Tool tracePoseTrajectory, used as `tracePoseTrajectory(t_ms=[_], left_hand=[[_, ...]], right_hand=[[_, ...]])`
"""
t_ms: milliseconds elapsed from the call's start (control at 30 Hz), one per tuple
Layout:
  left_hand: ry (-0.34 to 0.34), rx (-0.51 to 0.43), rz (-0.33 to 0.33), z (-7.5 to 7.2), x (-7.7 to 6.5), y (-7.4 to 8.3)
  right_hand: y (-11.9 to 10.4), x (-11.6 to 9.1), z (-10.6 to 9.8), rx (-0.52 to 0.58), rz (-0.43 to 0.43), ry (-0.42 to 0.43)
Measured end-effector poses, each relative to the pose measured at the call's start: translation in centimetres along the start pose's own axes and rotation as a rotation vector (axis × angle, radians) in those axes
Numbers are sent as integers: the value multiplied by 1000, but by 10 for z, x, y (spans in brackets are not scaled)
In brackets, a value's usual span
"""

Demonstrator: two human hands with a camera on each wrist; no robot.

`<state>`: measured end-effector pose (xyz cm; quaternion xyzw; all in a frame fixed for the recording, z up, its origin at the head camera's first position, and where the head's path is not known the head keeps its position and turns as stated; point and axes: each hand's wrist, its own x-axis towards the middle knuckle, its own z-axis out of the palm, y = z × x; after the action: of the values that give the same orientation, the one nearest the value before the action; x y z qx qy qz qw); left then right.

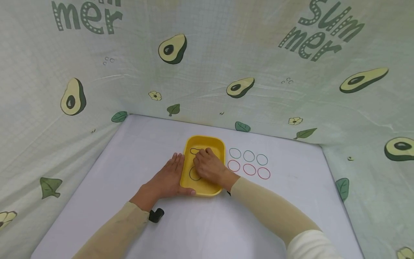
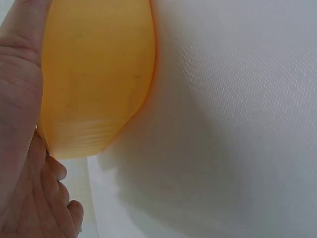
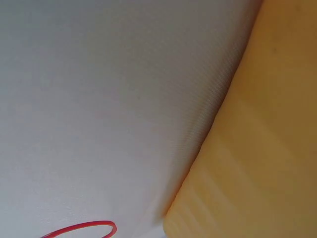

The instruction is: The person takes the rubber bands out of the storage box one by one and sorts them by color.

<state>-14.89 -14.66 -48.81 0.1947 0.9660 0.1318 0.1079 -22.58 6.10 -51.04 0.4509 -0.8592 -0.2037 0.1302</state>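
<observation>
Lying in smooth rounded tray [image 1: 207, 191]: thin loops [image 1: 189, 175].

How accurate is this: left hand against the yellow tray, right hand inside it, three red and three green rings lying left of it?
Wrong side: the head view shows the red rings and green rings right of the yellow tray. The rest holds.
</observation>
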Motion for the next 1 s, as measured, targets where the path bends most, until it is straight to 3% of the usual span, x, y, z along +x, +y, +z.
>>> tracePoseTrajectory(t_ms=[800,1000], left_hand=[[6,0,-6,-1,-1,0],[14,0,-1,0,-1,1]], right_hand=[[16,-8,-9,-23,28,16],[23,-11,-11,10,47,62]])
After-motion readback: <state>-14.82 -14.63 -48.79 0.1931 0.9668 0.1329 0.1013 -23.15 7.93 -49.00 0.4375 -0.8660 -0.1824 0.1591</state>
